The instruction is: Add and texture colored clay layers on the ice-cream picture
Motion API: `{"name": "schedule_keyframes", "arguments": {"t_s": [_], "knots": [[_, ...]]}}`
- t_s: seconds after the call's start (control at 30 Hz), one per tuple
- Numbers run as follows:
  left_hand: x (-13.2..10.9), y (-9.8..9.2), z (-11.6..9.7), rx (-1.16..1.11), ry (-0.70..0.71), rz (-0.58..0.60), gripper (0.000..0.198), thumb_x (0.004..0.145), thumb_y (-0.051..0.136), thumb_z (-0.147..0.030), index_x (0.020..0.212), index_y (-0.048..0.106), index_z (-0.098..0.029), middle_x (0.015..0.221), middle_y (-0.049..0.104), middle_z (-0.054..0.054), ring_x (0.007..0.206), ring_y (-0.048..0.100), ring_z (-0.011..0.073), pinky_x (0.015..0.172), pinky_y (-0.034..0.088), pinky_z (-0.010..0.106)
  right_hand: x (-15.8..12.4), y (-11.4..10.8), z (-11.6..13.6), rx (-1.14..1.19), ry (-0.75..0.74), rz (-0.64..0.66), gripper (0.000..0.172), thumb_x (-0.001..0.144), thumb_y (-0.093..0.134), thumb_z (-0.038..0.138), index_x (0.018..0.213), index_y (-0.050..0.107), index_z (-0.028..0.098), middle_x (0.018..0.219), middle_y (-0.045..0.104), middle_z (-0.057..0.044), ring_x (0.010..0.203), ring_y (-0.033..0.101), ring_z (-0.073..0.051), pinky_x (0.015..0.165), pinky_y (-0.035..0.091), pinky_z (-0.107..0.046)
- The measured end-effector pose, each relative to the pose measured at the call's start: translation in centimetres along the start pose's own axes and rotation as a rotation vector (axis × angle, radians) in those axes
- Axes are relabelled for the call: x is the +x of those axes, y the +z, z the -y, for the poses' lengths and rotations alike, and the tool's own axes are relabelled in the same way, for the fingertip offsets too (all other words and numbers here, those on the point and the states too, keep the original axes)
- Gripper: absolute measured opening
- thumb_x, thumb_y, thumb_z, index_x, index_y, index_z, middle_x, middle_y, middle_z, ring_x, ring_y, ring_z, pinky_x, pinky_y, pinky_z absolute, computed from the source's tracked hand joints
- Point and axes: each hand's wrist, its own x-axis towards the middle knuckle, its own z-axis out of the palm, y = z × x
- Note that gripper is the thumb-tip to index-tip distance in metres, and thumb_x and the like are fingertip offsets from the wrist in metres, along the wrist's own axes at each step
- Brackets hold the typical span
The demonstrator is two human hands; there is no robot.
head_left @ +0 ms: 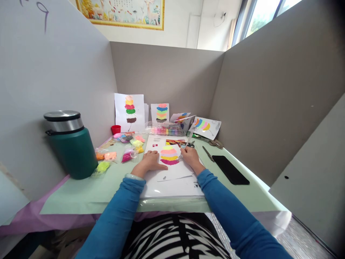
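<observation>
A white sheet (pixel 172 172) lies in front of me on the table, bearing a stack of coloured clay bands (pixel 169 155) in yellow-green, pink, yellow and magenta. My left hand (pixel 149 162) rests flat on the sheet just left of the bands, fingers stretched out. My right hand (pixel 191 157) is closed around a thin silver tool (pixel 188 141) that looks like a fork, its prongs touching the right edge of the bands.
A big green flask (pixel 72 144) stands at the left. Small bags of coloured clay (pixel 126 147) lie beside it. A black phone (pixel 230 169) lies at the right. Finished coloured sheets (pixel 129 112) lean against the back partition, with a red cup (pixel 115 129) and a clay box (pixel 164 128).
</observation>
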Motion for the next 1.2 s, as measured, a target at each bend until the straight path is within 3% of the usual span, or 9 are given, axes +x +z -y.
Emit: {"name": "schedule_keyframes", "arguments": {"t_s": [0.17,0.4,0.67,1.2], "knots": [[0.0,0.0,0.0,0.001,0.002,0.0,0.083,0.067,0.057,-0.077,0.124,0.06,-0.016,0.144,0.049,0.015,0.13,0.044,0.0352,0.105,0.037,0.041,0.2,-0.4,-0.4,-0.026,0.035,-0.061,0.033,0.09,0.047,0.033,0.077,0.072,0.017,0.076,0.071,-0.007,0.069,0.058,-0.016,0.056,0.028,-0.024],[-0.3,-0.4,-0.3,-0.003,-0.015,0.018,0.082,0.066,0.059,-0.076,0.124,0.06,-0.016,0.144,0.049,0.015,0.131,0.043,0.0356,0.105,0.037,0.041,-0.7,0.2,0.9,0.044,-0.038,0.028,0.033,0.089,0.047,0.034,0.076,0.071,0.016,0.075,0.071,-0.006,0.068,0.059,-0.016,0.057,0.03,-0.024],[0.1,0.2,0.2,-0.002,0.014,-0.008,0.082,0.067,0.056,-0.077,0.123,0.061,-0.017,0.143,0.05,0.015,0.129,0.045,0.0354,0.104,0.038,0.041,0.1,-0.7,-0.2,-0.107,0.105,-0.042,0.037,0.091,0.041,0.034,0.086,0.073,0.017,0.087,0.073,-0.01,0.078,0.064,-0.019,0.06,0.034,-0.025],[0.2,0.2,0.2,-0.005,0.009,0.0,0.084,0.067,0.056,-0.078,0.126,0.06,-0.018,0.145,0.048,0.015,0.131,0.043,0.0358,0.105,0.037,0.042,0.0,-0.6,-0.2,-0.088,0.081,-0.071,0.037,0.093,0.043,0.037,0.088,0.074,0.017,0.086,0.074,-0.01,0.078,0.065,-0.018,0.061,0.036,-0.024]]}}
